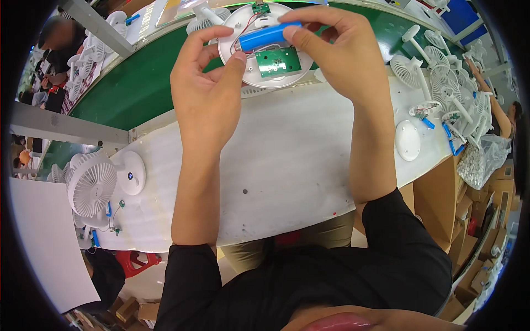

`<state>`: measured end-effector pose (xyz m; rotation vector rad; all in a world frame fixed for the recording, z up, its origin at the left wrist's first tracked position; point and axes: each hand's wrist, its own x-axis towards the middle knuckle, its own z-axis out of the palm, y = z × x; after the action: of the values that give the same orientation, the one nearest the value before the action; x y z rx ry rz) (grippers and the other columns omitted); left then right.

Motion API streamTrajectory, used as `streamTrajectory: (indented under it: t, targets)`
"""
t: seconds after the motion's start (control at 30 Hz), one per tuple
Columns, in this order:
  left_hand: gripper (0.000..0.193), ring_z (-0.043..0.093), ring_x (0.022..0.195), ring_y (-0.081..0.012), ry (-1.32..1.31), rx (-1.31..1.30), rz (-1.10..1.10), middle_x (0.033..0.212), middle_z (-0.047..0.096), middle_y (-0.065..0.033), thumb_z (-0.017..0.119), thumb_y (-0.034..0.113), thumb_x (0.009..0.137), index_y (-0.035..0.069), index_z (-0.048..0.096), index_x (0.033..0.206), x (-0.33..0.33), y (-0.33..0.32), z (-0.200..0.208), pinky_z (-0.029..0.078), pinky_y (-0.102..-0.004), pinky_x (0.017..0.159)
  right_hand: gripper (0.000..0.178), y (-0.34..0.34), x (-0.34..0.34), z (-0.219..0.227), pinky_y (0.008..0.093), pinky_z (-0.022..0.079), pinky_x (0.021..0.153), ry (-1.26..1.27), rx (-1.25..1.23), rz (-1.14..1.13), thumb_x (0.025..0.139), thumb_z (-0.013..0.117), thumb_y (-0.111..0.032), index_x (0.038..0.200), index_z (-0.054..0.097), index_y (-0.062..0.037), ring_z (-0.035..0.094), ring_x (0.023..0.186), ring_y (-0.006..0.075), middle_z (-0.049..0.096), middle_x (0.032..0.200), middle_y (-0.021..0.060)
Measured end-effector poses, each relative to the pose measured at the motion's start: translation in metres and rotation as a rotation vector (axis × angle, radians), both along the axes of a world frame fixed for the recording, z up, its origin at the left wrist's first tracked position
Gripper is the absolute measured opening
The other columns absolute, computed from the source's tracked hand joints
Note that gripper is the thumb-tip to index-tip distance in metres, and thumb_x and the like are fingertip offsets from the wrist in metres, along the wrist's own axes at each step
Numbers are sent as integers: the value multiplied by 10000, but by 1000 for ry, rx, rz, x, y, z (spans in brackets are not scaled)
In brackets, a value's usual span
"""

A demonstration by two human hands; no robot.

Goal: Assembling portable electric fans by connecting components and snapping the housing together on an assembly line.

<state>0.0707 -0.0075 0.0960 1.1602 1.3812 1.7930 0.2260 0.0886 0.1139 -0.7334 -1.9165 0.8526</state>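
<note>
Head view: left hand [207, 96] half-curled, gripping white base [237, 22]; right hand [350, 58] pinching blue cylinder [264, 38].

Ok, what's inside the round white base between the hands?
A green circuit board, a smaller green board at the far rim and red wire. A blue cylinder, pinched in the right hand, crosses over the base; whatever lies beneath the cylinder and larger board is covered.

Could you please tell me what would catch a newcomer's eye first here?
Probably the blue cylinder at the top centre, its right end in the right hand, beside a green board in a white base. The left hand is at the base's left edge. Next come the white fans crowded at the right and the large fan at the left.
</note>
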Motion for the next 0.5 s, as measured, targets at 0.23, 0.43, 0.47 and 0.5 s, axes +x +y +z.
streamTrajectory:
  t: [0.23, 0.43, 0.47, 0.5]
  targets:
    - [338, 492, 606, -75, -71, -6, -88, 960, 602, -100, 597, -67, 830, 10, 643, 1156, -4, 0, 0, 442, -181, 569, 242, 13, -6, -15, 201, 411, 623, 132, -421, 184, 833, 644, 25, 1071, 685, 30, 527, 710, 135, 597, 786, 60]
    - [304, 557, 648, -89, 122, -51, -6, 951, 634, -95, 596, -60, 832, 8, 671, 1119, -11, 0, -3, 488, -190, 598, 289, 23, -1, -29, 221, 527, 712, 176, -519, 297, 845, 651, -21, 1128, 701, 11, 631, 793, 155, 684, 924, 146]
    - [297, 565, 658, -92, 107, -60, -35, 943, 636, -94, 598, -55, 834, 7, 673, 1114, -13, -1, -1, 496, -192, 602, 293, 24, -1, -31, 216, 525, 716, 209, -553, 363, 840, 650, -16, 1127, 706, 5, 632, 794, 155, 685, 928, 149]
    - [289, 574, 667, -95, 93, -68, -63, 935, 637, -92, 601, -49, 836, 6, 676, 1110, -15, -1, 1, 504, -195, 605, 298, 25, 1, -32, 212, 524, 721, 242, -587, 428, 835, 650, -11, 1126, 711, -1, 632, 796, 155, 687, 932, 152]
